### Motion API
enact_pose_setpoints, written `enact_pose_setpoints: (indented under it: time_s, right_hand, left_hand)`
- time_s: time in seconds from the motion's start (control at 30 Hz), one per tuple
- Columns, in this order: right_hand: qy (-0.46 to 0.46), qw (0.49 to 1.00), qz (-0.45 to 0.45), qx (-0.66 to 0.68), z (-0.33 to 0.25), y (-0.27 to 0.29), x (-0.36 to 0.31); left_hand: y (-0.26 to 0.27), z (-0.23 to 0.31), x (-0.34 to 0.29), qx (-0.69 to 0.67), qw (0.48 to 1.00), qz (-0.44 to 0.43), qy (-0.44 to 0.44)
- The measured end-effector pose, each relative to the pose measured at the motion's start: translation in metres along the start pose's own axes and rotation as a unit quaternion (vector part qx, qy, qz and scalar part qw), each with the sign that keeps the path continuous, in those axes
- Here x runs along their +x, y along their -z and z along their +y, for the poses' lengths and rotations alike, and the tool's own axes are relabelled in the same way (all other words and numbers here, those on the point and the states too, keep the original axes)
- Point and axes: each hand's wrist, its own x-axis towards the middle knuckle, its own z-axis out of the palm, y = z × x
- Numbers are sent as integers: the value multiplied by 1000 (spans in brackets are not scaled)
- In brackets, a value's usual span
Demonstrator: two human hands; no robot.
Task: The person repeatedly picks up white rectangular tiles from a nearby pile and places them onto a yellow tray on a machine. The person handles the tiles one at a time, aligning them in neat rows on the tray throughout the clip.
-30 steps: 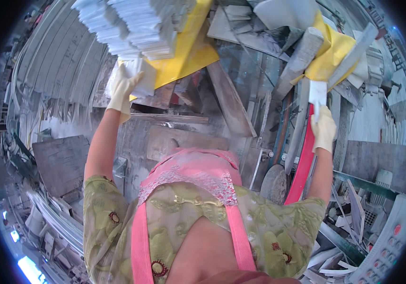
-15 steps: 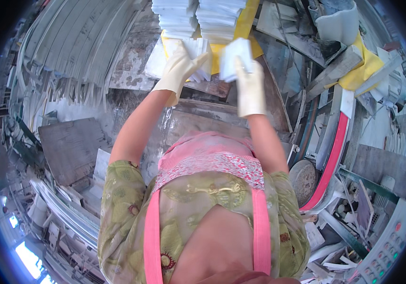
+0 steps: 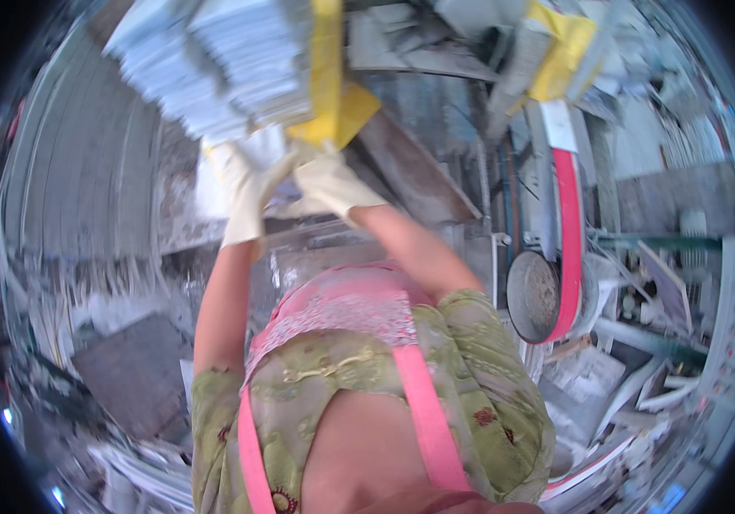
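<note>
White stone tiles (image 3: pixel 269 147) stand together in a small group below the tall stacks, between my two hands. My left hand (image 3: pixel 245 195), in a cream rubber glove, grips the group's left side, its thumb reaching across the near side. On the right side, my right hand (image 3: pixel 326 182) in a matching glove closes against the tiles, its fingers smeared by motion. Two tall tile stacks (image 3: pixel 252 64) rise just beyond my hands. How many tiles each hand holds is hidden by the gloves and blur.
Yellow sheeting (image 3: pixel 354 116) lies beside the stacks. Long grey strips (image 3: pixel 76 171) are laid at far left. To the right stands a machine with a red curved guard (image 3: pixel 567 231) and a round grey pan (image 3: pixel 534 295). A button panel (image 3: pixel 731 330) is at the right edge.
My right hand has brought its white tiles left to the group beside my left hand. The view has turned, so the stacks now sit farther left and the red-guarded machine has shifted left too.
</note>
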Motion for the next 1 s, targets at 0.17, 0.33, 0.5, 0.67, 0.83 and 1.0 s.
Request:
enact_pose_setpoints:
  time_s: [0.17, 0.33, 0.5, 0.67, 0.83, 1.0]
  right_hand:
    - [43, 998, -13, 49, 95, 58, -50]
    - [-272, 924, 270, 5, 269, 159, -153]
    - [-477, 817, 200, -254, 402, 232, -208]
    - [-557, 771, 95, -294, 459, 221, -204]
    - [-501, 793, 157, -308, 465, 215, -206]
    - [-495, 810, 137, -285, 443, 227, -209]
  left_hand:
    - [10, 17, -2, -20, 993, -61, 98]
    - [-1, 8, -17, -229, 964, -63, 122]
    - [-5, -21, -10, -22, 994, -43, 100]
    - [2, -18, -12, -41, 990, -63, 119]
    - [8, 1, -15, -72, 987, -59, 131]
    - [10, 9, -15, -76, 987, -53, 131]
